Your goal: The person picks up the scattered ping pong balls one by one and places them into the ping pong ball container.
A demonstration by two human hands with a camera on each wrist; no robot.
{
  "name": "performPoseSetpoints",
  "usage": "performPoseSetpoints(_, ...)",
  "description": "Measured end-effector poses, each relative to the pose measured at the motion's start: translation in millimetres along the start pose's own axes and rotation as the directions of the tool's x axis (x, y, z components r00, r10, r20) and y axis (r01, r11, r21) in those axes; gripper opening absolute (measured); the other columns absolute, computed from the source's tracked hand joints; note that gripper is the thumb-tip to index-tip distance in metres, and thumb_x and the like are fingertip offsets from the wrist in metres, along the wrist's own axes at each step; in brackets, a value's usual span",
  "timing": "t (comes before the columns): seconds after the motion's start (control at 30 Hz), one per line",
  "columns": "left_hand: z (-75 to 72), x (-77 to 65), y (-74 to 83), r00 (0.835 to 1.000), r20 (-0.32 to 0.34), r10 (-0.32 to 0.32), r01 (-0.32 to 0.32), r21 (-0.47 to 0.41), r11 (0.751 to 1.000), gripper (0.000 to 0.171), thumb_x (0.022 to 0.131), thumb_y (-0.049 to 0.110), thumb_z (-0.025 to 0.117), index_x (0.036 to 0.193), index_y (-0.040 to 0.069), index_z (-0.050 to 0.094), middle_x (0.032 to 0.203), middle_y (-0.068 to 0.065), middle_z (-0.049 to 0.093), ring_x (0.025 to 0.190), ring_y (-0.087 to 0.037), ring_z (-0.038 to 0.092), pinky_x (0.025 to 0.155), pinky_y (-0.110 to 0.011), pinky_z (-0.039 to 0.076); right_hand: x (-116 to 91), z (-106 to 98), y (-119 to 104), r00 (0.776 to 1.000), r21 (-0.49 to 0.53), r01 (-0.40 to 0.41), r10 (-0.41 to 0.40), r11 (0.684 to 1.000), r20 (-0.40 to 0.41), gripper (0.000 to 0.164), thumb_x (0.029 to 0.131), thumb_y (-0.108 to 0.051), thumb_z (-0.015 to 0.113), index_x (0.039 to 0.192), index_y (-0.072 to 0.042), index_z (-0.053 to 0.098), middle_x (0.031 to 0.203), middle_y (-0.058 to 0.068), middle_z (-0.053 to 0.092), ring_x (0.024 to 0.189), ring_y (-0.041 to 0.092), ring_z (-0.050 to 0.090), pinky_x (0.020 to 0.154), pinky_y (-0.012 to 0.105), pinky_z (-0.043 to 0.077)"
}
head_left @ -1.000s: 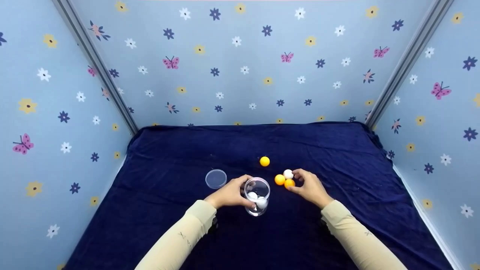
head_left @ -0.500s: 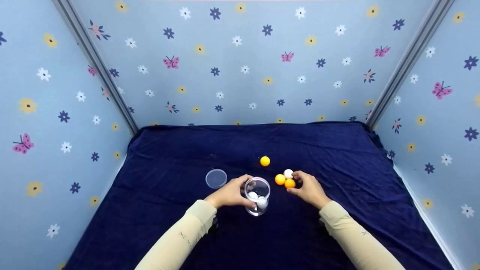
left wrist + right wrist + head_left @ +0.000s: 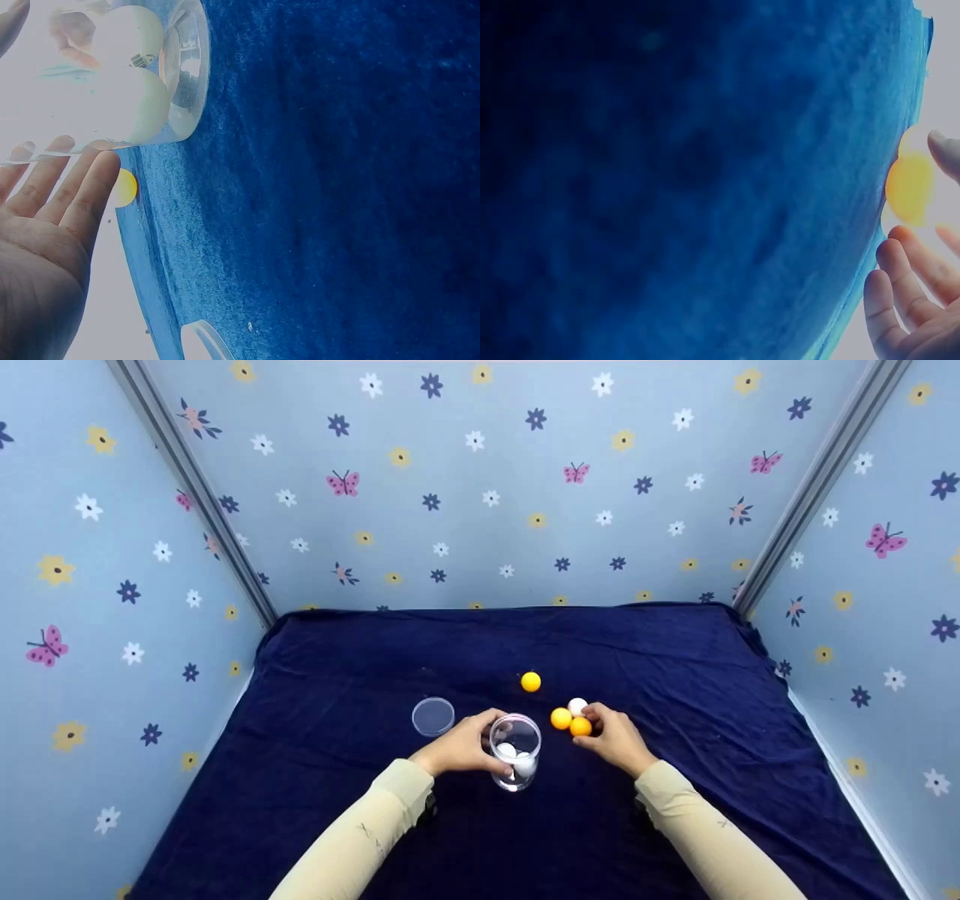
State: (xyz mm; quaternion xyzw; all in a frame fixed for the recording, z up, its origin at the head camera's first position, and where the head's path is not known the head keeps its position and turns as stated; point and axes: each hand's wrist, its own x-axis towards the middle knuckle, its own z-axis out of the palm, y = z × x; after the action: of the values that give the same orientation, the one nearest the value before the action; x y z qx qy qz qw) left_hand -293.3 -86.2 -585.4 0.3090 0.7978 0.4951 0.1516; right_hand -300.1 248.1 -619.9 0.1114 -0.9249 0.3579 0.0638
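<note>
Right sleeve (image 3: 709,821) is shifting slightly inward. Right hand (image 3: 619,742) is curving part-spread around an orange ball (image 3: 580,727), can't tell if pinching; white ball (image 3: 577,706) and second orange ball (image 3: 561,718) are sitting near its fingertips. Left hand (image 3: 459,747) is gripping clear jar (image 3: 516,730), white balls (image 3: 524,766) resting inside.

1. Jar (image 3: 517,729): clear, cylindrical, uncapped, mouth up, gripped by the left hand (image 3: 465,746)
2. White balls (image 3: 507,751): two at least, in the jar's lower part
3. Orange pair (image 3: 561,718): balls side by side on dark blue cloth (image 3: 225,780), one beside the right hand (image 3: 619,741)
4. White ball (image 3: 576,706): single, just beside the orange pair, at the right hand's fingertips
5. Orange ball (image 3: 531,682): single, beyond the jar, apart from the others
</note>
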Motion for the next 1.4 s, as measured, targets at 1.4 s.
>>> performPoseSetpoints(1.4,-0.9,0.0,3.7,1.000,-0.001,-0.003,0.003,0.010,1.000,0.080,0.073,0.018,0.101,0.142,0.007,0.062,0.132,-0.011,0.076,0.119,-0.031,0.075,0.107,-0.046,0.059,7.5,-19.4,-17.2,0.997,-0.003,0.066,-0.066,0.998,-0.038,0.036,0.083,-0.008,0.093,0.114,0.000,0.075,0.108,0.016,0.080,0.091,0.035,0.075,0.083,0.042,0.059)
